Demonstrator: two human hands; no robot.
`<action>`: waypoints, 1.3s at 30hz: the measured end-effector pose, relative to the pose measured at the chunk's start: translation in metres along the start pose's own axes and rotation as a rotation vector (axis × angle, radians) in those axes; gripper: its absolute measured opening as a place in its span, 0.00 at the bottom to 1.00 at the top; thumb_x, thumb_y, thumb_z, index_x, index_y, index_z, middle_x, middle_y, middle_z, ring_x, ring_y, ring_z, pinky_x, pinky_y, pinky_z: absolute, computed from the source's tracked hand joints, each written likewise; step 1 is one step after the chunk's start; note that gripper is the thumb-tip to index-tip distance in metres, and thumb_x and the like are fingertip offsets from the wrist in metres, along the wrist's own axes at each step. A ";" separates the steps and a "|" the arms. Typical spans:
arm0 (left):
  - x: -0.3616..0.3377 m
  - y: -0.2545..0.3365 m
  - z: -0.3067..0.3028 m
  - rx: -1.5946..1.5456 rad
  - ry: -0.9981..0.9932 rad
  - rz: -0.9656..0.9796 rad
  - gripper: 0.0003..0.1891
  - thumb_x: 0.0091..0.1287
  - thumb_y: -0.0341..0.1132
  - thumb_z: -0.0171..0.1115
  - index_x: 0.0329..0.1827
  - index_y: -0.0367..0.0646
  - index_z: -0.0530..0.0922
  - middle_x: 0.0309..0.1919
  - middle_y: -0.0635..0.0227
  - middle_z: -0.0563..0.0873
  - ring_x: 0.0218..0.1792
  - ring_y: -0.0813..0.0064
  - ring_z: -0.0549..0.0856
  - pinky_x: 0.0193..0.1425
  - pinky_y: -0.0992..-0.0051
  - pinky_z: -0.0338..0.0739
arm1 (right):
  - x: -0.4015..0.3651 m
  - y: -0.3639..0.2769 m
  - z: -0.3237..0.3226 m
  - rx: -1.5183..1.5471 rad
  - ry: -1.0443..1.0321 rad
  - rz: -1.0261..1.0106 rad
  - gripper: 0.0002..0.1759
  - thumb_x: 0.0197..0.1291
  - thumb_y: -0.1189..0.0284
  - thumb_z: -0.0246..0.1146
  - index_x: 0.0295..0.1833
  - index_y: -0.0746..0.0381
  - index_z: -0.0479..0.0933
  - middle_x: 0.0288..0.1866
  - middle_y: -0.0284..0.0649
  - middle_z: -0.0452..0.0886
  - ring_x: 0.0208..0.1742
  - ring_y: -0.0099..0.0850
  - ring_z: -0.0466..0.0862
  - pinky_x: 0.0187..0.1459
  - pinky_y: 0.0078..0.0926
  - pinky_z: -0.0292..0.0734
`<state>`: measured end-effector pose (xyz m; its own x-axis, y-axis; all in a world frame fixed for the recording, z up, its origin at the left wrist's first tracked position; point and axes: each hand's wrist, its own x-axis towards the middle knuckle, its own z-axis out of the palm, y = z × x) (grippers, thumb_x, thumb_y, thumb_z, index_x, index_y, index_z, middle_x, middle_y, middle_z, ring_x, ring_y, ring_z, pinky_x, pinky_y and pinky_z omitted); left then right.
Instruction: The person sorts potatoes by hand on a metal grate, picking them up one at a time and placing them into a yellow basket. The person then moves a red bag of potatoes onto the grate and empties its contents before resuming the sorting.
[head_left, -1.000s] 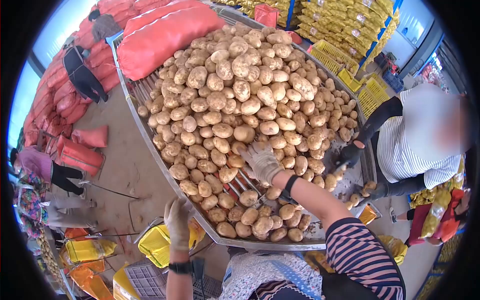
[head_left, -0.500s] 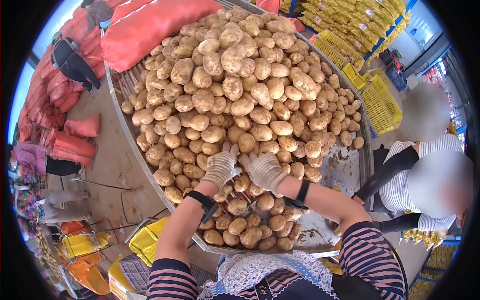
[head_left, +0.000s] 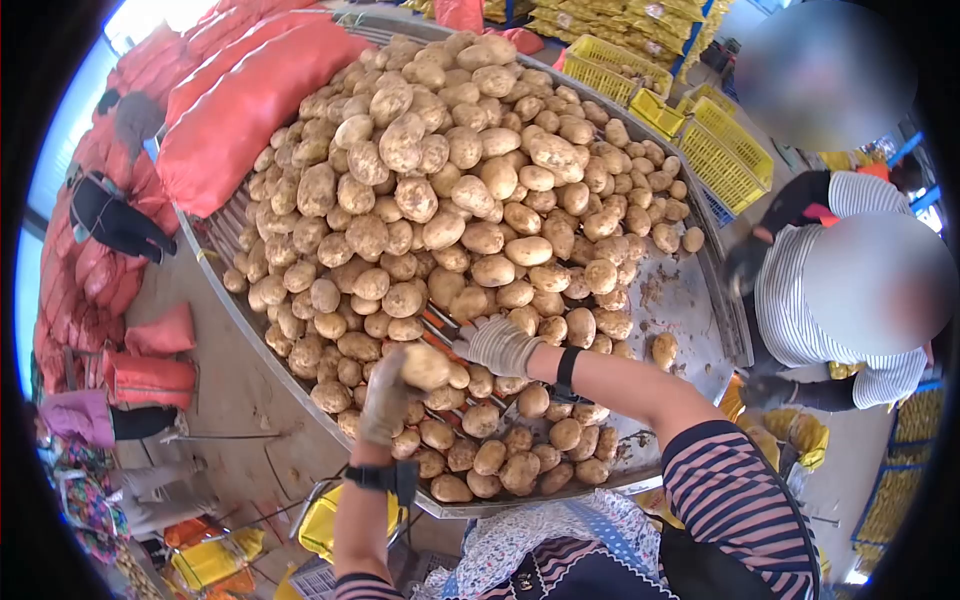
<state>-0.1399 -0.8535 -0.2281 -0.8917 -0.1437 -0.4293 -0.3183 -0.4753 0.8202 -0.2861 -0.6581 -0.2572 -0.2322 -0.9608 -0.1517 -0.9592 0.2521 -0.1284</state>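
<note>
A large heap of soil-dusted potatoes point(head_left: 440, 190) covers the metal sorting table point(head_left: 680, 320). My left hand point(head_left: 382, 405), in a pale knit glove, is raised at the heap's near left side, closed around a potato point(head_left: 425, 367). Near the middle of the lower slope is my right hand point(head_left: 497, 346), gloved as well, palm down with its fingers stretched out to the left. Its fingertips lie beside a gap where dark slats point(head_left: 438, 322) show between the potatoes. Nothing is visible in its grasp.
Red sacks point(head_left: 260, 110) lie along the table's far left edge. Yellow crates point(head_left: 725, 150) stand beyond its right side. A person in a striped shirt point(head_left: 800, 290) stands at the right edge. Other people point(head_left: 115, 215) are on the left, near piled red sacks.
My left hand has come away from the heap toward me and left, now with a potato in it. The right hand has shifted slightly left. A gap with slats now shows, and the view has turned.
</note>
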 end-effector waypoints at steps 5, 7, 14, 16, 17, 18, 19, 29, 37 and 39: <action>-0.040 -0.067 0.010 -0.914 -0.223 0.129 0.33 0.72 0.66 0.45 0.60 0.48 0.81 0.62 0.59 0.84 0.70 0.53 0.75 0.74 0.36 0.62 | -0.017 -0.035 -0.044 0.985 0.394 0.445 0.25 0.58 0.53 0.72 0.55 0.57 0.81 0.42 0.49 0.85 0.45 0.39 0.87 0.46 0.36 0.82; -0.043 -0.088 0.024 -0.991 -0.329 0.148 0.34 0.73 0.65 0.45 0.69 0.49 0.75 0.69 0.61 0.78 0.74 0.50 0.69 0.78 0.36 0.54 | -0.021 -0.043 -0.050 0.970 0.519 0.436 0.23 0.62 0.49 0.70 0.46 0.59 0.83 0.38 0.40 0.86 0.39 0.37 0.87 0.42 0.32 0.82; -0.064 -0.099 0.066 0.125 -0.027 0.297 0.41 0.66 0.60 0.64 0.81 0.60 0.60 0.70 0.70 0.77 0.73 0.69 0.70 0.79 0.41 0.49 | -0.103 0.094 -0.033 0.014 0.505 0.801 0.21 0.58 0.52 0.67 0.49 0.56 0.84 0.61 0.51 0.76 0.64 0.53 0.73 0.59 0.52 0.75; -0.072 -0.094 0.066 1.297 0.078 0.354 0.36 0.69 0.62 0.57 0.78 0.60 0.64 0.74 0.74 0.71 0.74 0.62 0.69 0.80 0.44 0.46 | -0.149 0.100 -0.016 0.142 0.425 0.748 0.26 0.58 0.62 0.68 0.63 0.56 0.78 0.66 0.52 0.73 0.68 0.56 0.70 0.62 0.51 0.74; -0.075 -0.095 0.067 1.882 0.132 0.358 0.34 0.71 0.63 0.53 0.77 0.60 0.67 0.76 0.76 0.68 0.75 0.59 0.68 0.81 0.45 0.44 | -0.163 0.096 -0.004 0.149 0.425 0.756 0.26 0.58 0.62 0.68 0.63 0.56 0.78 0.66 0.52 0.73 0.68 0.56 0.70 0.62 0.51 0.74; -0.079 -0.100 0.069 1.888 0.122 0.353 0.34 0.71 0.63 0.53 0.77 0.60 0.67 0.76 0.76 0.68 0.75 0.59 0.68 0.81 0.45 0.44 | -0.175 0.090 0.009 0.144 0.367 0.758 0.27 0.57 0.66 0.68 0.64 0.55 0.77 0.67 0.52 0.72 0.69 0.56 0.70 0.63 0.49 0.75; -0.081 -0.106 0.071 1.216 0.066 0.289 0.34 0.70 0.62 0.54 0.77 0.61 0.67 0.75 0.73 0.70 0.75 0.60 0.68 0.78 0.45 0.51 | -0.188 0.083 0.020 0.137 0.311 0.760 0.28 0.56 0.69 0.69 0.65 0.55 0.76 0.68 0.52 0.72 0.69 0.56 0.70 0.63 0.48 0.75; -0.079 -0.169 0.085 -0.291 0.115 0.022 0.26 0.72 0.38 0.58 0.74 0.47 0.69 0.70 0.63 0.74 0.65 0.63 0.78 0.53 0.64 0.86 | -0.227 0.012 0.000 2.435 0.999 1.023 0.31 0.67 0.40 0.55 0.48 0.59 0.79 0.34 0.39 0.87 0.25 0.29 0.85 0.20 0.26 0.79; -0.103 -0.117 0.149 -0.972 -0.335 -0.117 0.41 0.69 0.66 0.55 0.74 0.43 0.69 0.72 0.57 0.74 0.73 0.49 0.71 0.73 0.46 0.70 | -0.198 -0.084 0.004 1.917 0.745 0.899 0.33 0.70 0.41 0.57 0.48 0.64 0.82 0.28 0.37 0.85 0.15 0.21 0.79 0.11 0.18 0.69; -0.116 -0.119 0.128 -0.955 -0.287 -0.087 0.44 0.69 0.70 0.51 0.76 0.42 0.67 0.73 0.55 0.73 0.73 0.52 0.72 0.77 0.48 0.65 | -0.173 -0.107 0.026 1.622 0.933 0.600 0.29 0.71 0.48 0.61 0.53 0.66 0.83 0.34 0.36 0.87 0.27 0.21 0.83 0.24 0.20 0.78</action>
<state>-0.0393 -0.6692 -0.2275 -0.9616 0.0804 -0.2625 -0.1070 -0.9903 0.0888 -0.1388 -0.5158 -0.2421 -0.9348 -0.3399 -0.1027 0.1640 -0.1567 -0.9739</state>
